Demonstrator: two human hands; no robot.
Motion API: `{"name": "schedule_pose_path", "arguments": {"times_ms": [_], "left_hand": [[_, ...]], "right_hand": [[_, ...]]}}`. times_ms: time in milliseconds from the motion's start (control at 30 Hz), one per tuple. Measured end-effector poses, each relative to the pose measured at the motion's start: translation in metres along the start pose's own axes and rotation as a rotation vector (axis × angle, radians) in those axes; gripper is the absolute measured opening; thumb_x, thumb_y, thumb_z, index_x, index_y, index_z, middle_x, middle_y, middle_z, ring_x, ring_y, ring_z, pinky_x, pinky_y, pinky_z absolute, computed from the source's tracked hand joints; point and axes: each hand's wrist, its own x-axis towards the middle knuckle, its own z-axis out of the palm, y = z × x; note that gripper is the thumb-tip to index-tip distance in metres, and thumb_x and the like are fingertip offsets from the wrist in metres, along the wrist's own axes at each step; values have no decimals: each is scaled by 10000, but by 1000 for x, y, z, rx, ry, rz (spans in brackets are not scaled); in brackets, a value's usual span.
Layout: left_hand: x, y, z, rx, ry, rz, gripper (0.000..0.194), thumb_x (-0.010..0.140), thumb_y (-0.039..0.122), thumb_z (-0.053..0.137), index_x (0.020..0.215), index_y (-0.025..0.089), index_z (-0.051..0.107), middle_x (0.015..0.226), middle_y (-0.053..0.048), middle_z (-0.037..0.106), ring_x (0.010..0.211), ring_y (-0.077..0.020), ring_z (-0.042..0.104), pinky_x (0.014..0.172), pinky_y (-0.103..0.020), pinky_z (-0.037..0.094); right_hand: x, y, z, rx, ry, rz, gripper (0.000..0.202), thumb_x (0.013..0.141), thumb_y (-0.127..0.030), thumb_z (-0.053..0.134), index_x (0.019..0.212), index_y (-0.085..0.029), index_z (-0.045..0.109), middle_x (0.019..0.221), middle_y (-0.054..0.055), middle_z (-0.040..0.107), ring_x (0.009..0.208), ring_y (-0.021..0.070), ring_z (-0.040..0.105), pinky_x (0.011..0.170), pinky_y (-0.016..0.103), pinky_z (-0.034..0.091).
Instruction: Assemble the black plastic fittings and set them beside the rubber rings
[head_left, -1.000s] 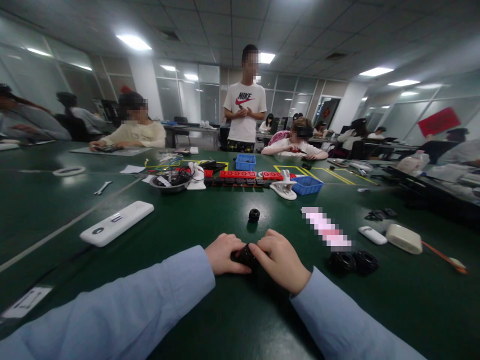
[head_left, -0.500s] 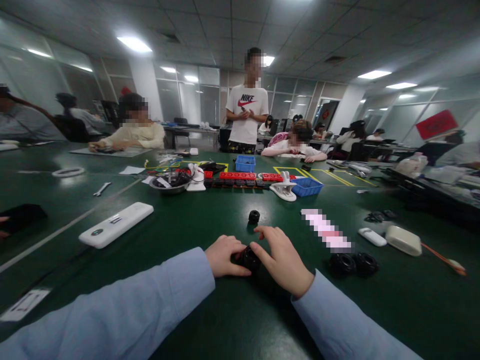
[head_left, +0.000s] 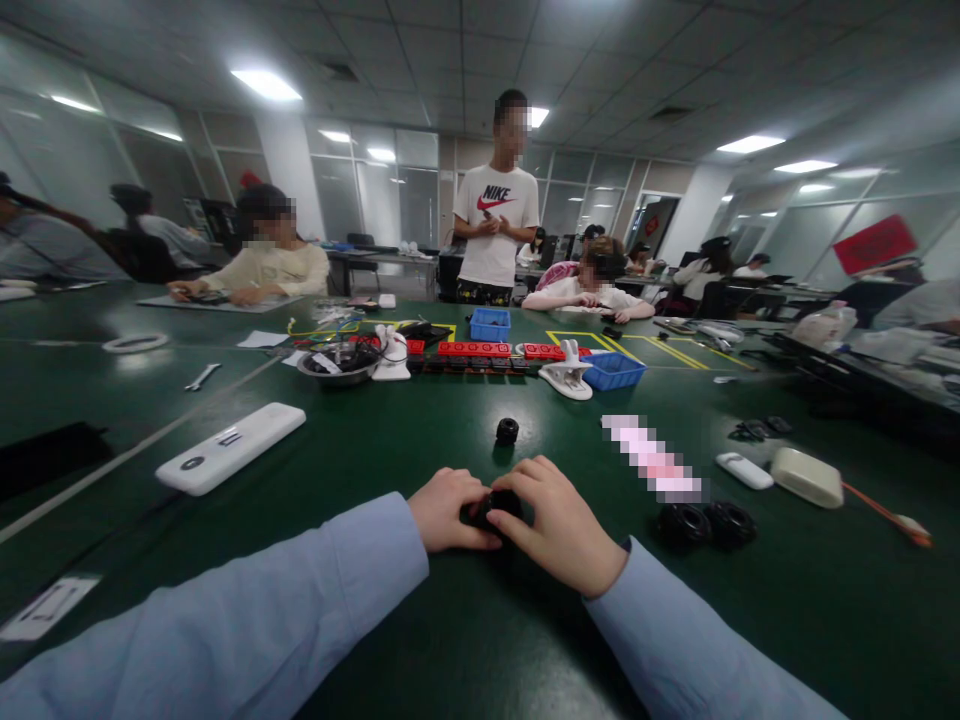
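Observation:
At the near middle of the green table, a small black tyre-like wheel (head_left: 501, 503) sits between my two hands, mostly covered by fingers. From the left side my left hand (head_left: 448, 510) grips it, fingers behind and thumb in front. My right hand (head_left: 551, 520) closes over its top and right, thumb across the near face. Just beyond the fingers stands a smaller black wheel (head_left: 507, 431), touched by neither hand. Two larger black tyres, a left one (head_left: 682, 523) and a right one (head_left: 731, 523), lie side by side to the right of my right hand.
A white power bank-like box (head_left: 231, 449) and a wrench (head_left: 203, 376) lie left. Farther back are a metal bowl (head_left: 337, 370), red blocks (head_left: 474, 349), white clips (head_left: 568, 378) and a blue bin (head_left: 615, 371). A beige case (head_left: 807, 477) sits right. Several people are around the table.
My right hand has lowered and curled, its raised fingers coming down onto the wheel and its thumb moving left across it. My left hand has stayed nearly still on the wheel.

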Motion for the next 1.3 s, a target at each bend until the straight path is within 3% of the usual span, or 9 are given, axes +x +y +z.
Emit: {"name": "schedule_pose_path", "arguments": {"times_ms": [767,1300], "left_hand": [[-1,0,0,13,-1,-1,366,683,499,680,665,169,523,695,31,557,727,-159,515,658,-277,329],[0,1,-1,8,-17,13,398,717,570,614,791,180,594,738,15,596,735,-174,531,685,-289,353]], "right_hand": [[0,-2,-1,7,-44,22,163,783,-230,635,933,-167,649,876,57,576,873,196,507,772,335,434],[-1,-3,-5,36,-81,-115,169,844,-262,542,954,-180,640,914,54,629,864,191,500,767,338,405]]}}
